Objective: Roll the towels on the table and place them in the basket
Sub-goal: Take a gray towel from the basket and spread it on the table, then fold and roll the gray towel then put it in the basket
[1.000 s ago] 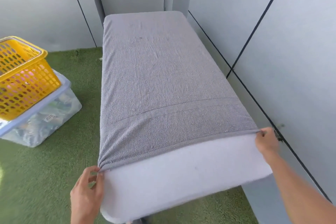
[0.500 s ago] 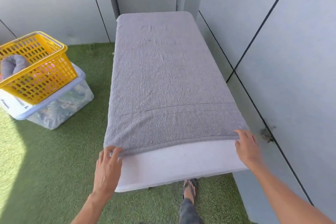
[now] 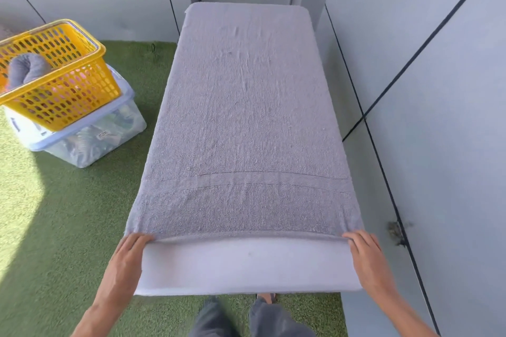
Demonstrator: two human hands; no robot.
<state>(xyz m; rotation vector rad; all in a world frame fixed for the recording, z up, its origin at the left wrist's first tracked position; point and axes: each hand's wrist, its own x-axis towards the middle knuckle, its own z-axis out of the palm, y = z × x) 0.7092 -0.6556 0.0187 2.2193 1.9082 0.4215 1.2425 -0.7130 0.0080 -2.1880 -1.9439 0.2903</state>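
Grey towel lies spread flat over nearly the whole counter, its woven band running across near the front; only a pale strip of counter top shows at the near end. Left hand is at the towel's near-left corner, fingers fairly straight and laid on the hem w/ tips touching the cloth; the edge there is lifted slightly. Right hand is at the near-right corner, fingers curled down over the hem — can't tell for sure if it pinches the cloth or just presses on it. Both forearms reach in from the bottom of the view, and the person's dark trouser legs show below the counter edge.

Off to the left, well apart from the counter, a yellow basket w/ slotted walls sits tilted on top of a clear plastic storage box. One rolled grey towel already lies inside the basket, at its left side. Box stands on green artificial turf, part sunlit at far left. Grey panelled walls close in behind and along the right
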